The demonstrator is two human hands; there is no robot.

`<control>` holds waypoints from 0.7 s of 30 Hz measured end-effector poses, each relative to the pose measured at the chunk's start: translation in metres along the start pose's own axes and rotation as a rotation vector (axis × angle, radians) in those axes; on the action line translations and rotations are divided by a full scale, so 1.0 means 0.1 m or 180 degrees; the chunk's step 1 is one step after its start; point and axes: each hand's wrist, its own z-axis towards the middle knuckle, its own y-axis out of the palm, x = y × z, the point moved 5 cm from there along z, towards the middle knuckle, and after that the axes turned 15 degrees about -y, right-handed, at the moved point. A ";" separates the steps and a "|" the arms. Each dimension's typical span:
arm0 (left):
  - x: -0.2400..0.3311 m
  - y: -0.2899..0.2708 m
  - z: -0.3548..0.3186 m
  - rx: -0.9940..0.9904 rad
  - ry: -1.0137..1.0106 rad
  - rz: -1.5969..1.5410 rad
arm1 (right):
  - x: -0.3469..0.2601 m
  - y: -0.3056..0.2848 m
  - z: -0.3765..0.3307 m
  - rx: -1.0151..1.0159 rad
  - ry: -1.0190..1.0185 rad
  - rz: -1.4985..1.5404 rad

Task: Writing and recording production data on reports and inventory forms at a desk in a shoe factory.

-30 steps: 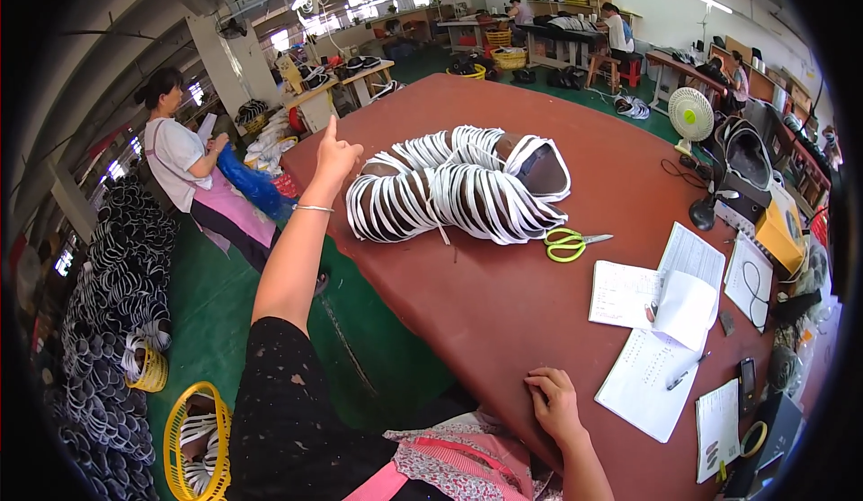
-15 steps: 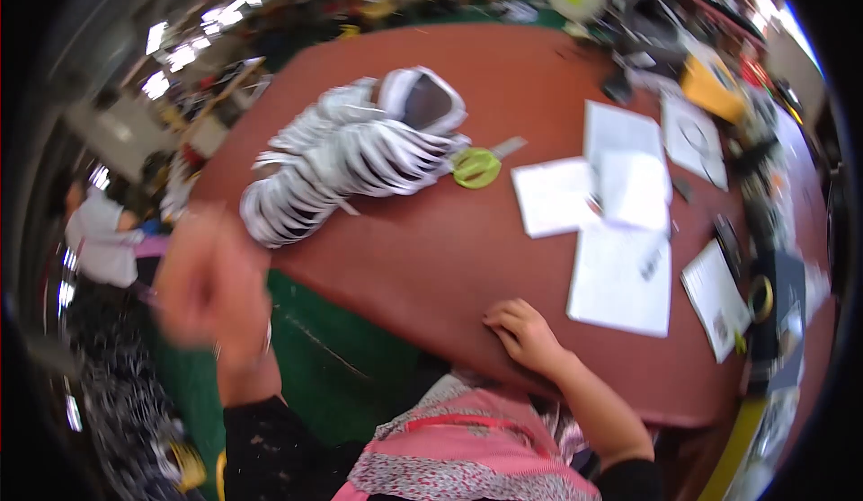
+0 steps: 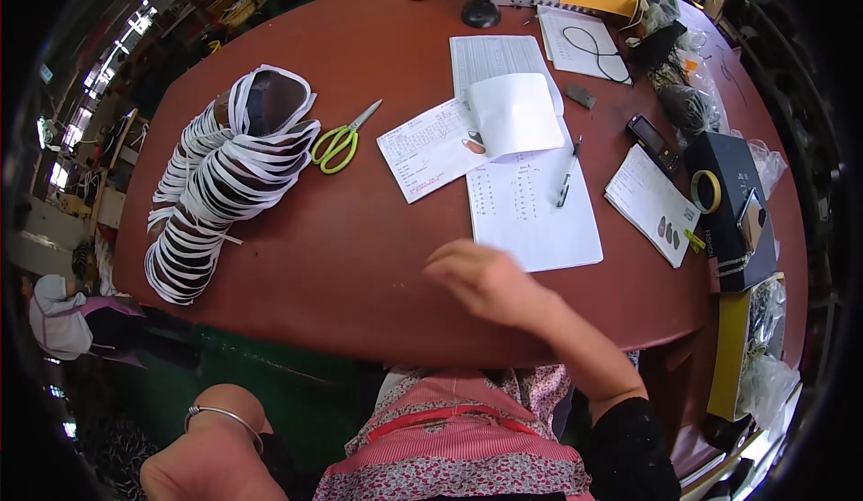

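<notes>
My right hand [image 3: 485, 281], a little blurred, is over the red-brown tabletop just below the paper sheets, its fingers loosely bent with nothing visible in them. At the lower left edge my left hand [image 3: 202, 474] is close to the camera, by a wrist with a silver bangle [image 3: 229, 416]; its fingers are out of sight. A long stack of dark shoe pieces with white edging [image 3: 243, 173] lies on the table's left side. Green-handled scissors [image 3: 340, 146] rest beside it. In front of my right hand lie a printed slip [image 3: 427, 155] and a written sheet [image 3: 530, 222] with a pen [image 3: 568, 173].
To the right are a handheld scanner [image 3: 653, 141], a pad of papers [image 3: 652, 204], and a dark blue box [image 3: 733, 204] with a tape roll [image 3: 706, 191]. A black stand base [image 3: 481, 13] is at the back. Another person [image 3: 67, 317] is at the far left.
The view has turned to the right and down. My right hand has left the table's front edge and moved towards the papers. My left hand has come back close to the camera.
</notes>
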 end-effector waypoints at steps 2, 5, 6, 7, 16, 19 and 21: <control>-0.05 -0.05 -0.14 0.0133 0.0041 0.0189 | 0.27 -0.53 -0.07 0.0203 0.0353 -0.0653; -0.24 -0.04 -0.39 0.0167 -0.0168 0.0247 | 0.77 -1.25 -0.20 0.0409 0.0939 -0.1950; -0.35 0.03 -0.48 0.0096 -0.0361 0.0174 | 0.92 -1.43 -0.27 0.0553 0.1210 -0.2223; -0.49 0.16 -0.56 -0.0342 -0.0834 -0.0082 | 0.99 -1.53 -0.31 0.0594 0.1018 -0.2264; -0.81 2.00 -1.74 -0.2311 -0.2019 -0.0908 | 1.39 -1.44 -0.59 -0.1734 0.0460 -0.3798; -0.92 2.29 -1.98 -0.2519 -0.2150 -0.1009 | 1.40 -1.42 -0.59 -0.1978 0.0061 -0.4074; -1.21 2.43 -2.12 -0.2370 -0.2484 -0.0174 | 1.40 -1.46 -0.58 -0.2062 0.0001 -0.4016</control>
